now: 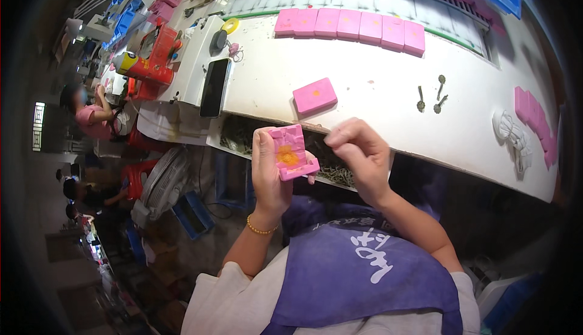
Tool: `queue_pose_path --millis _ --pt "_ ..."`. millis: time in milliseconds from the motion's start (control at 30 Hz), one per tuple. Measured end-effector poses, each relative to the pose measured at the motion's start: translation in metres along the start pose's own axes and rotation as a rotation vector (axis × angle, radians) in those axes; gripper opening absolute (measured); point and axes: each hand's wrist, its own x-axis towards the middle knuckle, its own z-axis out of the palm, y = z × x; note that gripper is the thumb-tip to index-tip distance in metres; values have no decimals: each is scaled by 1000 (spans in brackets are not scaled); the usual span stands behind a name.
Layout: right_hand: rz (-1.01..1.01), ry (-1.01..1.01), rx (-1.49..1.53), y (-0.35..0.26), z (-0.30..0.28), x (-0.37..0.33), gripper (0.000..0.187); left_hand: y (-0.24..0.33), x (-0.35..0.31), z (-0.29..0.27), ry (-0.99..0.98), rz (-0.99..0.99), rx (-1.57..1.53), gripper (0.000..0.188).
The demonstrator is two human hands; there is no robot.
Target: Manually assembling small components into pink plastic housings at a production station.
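Holding open pink mould [293, 151] in left hand [270, 174], fingers clamped around it, above lap; right hand [358, 153] pinching fingertips together beside it. Row of moulds [351, 26] waiting on table [376, 104].

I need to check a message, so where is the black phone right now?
In the head view the black phone lies face up at the left end of the white worktable, beside a white machine housing, left of the single pink block.

We see a long white counter [376, 92] crossing the frame, a dim floor [200, 244] beneath it, a small bright window [39, 126] at far left, and a white fan [163, 180] standing below the counter's edge.
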Motion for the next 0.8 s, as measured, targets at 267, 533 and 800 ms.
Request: queue_pose_path --millis 267,533,800 --pt "-39 -257 -376 -21 -3 -10 20 -2 -3 6 14 135 129 42" --pt "38 -244 -183 -16 -9 -5 23 -2 0 -14 -274 -82 45 79" --pt "193 -16 4 -15 -18 0 19 -5 0 1 -234 -226 2 58"
